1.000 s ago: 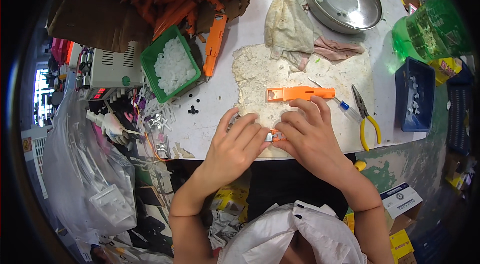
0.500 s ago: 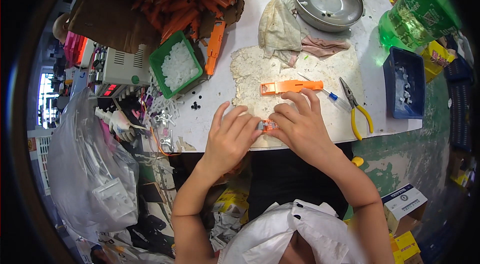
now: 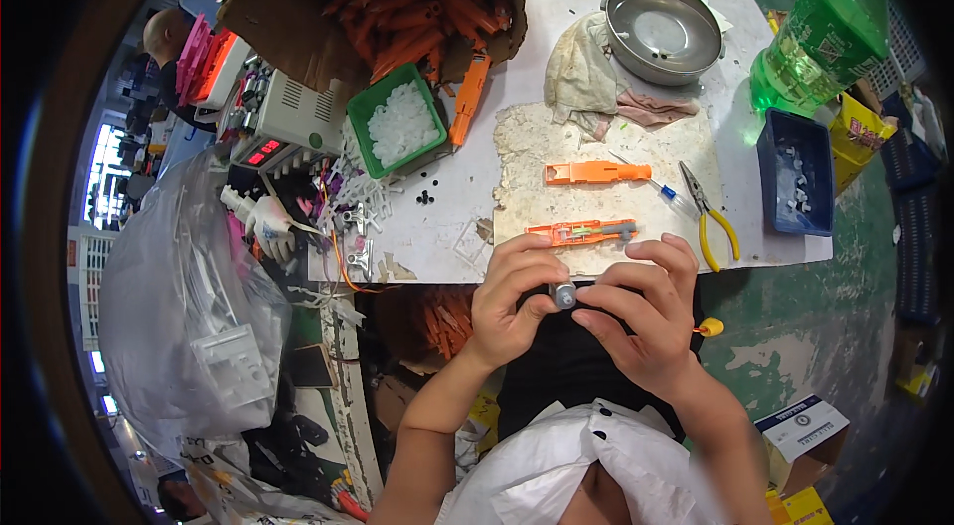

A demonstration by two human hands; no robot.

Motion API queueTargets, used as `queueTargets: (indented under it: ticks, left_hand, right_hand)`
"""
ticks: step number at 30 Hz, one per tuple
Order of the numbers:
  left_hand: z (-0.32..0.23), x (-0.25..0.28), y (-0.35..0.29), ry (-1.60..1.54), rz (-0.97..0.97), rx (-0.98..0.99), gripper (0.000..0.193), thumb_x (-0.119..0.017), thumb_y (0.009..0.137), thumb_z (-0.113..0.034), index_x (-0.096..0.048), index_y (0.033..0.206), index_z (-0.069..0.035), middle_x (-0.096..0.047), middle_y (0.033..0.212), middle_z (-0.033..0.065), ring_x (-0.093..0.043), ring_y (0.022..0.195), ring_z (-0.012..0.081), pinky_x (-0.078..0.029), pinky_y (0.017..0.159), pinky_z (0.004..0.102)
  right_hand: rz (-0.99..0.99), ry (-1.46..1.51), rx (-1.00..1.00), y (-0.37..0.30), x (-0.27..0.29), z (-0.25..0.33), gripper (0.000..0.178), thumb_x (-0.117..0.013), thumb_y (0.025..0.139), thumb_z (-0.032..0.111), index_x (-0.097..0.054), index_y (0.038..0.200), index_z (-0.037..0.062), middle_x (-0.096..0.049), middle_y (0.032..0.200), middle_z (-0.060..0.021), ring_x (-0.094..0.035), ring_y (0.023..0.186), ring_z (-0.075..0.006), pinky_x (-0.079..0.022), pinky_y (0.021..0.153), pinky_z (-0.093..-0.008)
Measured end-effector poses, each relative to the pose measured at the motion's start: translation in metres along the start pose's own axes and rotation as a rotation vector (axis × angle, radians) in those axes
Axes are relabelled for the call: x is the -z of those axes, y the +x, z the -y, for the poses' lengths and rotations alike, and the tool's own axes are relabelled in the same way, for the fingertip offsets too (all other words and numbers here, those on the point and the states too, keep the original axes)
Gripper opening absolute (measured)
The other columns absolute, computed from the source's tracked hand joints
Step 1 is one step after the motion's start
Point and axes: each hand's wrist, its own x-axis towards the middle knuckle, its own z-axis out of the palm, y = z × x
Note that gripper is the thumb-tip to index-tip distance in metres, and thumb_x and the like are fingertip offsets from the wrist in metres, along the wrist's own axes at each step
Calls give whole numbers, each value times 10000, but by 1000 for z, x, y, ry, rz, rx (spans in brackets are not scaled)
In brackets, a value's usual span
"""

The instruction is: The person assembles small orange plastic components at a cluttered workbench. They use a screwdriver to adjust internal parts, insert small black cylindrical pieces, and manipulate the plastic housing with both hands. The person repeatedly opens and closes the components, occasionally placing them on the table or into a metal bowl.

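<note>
At the near edge of the table [image 3: 437, 252]: grey cylinder [image 3: 564, 298], end-on, pinched by left hand [image 3: 509, 308]; right hand [image 3: 651, 311] beside it, fingers parted, contact unclear; open orange casing [image 3: 578, 234] beyond both, long axis left-right

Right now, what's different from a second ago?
The left hand and right hand moved back toward the person's body. They let go of the open orange case, which now lies on the table. The left hand now holds a small grey cylinder, with the right fingertips close by it. The other orange case, pliers and metal bowl stayed put.
</note>
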Motion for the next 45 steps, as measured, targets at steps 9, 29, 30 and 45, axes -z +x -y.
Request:
queueTargets:
  ticks: [9,29,30,45]
  left_hand:
    - [-30,-5,-2,91,-20,-172,292,-677,842,-295,-656,1004,-53,-655,982,68,-549,1077,303,-427,943,428]
    - [-29,-4,-21,416,-91,-153,259,-743,762,-163,-656,984,-61,-645,966,70,-561,1017,299,-419,937,461]
    - [-22,-3,-24,419,-111,-122,261,-744,760,-154,-654,985,-57,-643,966,73,-560,1017,303,-419,935,461]
    - [-5,18,-42,503,-191,91,225,-732,771,-120,-665,962,-22,-642,971,93,-542,1067,310,-443,903,384]
  right_hand:
    - [-38,-38,0,-13,19,24,206,-795,700,184,-690,877,176,-604,911,41,-493,1022,-219,-296,994,-433]
    - [-2,-57,-85,-17,16,8,271,-783,709,183,-677,947,110,-577,957,-18,-491,1027,-257,-350,935,-429]
    - [-18,-115,-99,-13,15,-7,268,-766,727,173,-676,969,100,-572,965,-28,-495,1025,-263,-359,923,-423]
    - [244,-874,136,90,-39,-168,81,-599,708,69,-652,770,71,-583,801,-57,-546,860,-214,-397,748,-340]
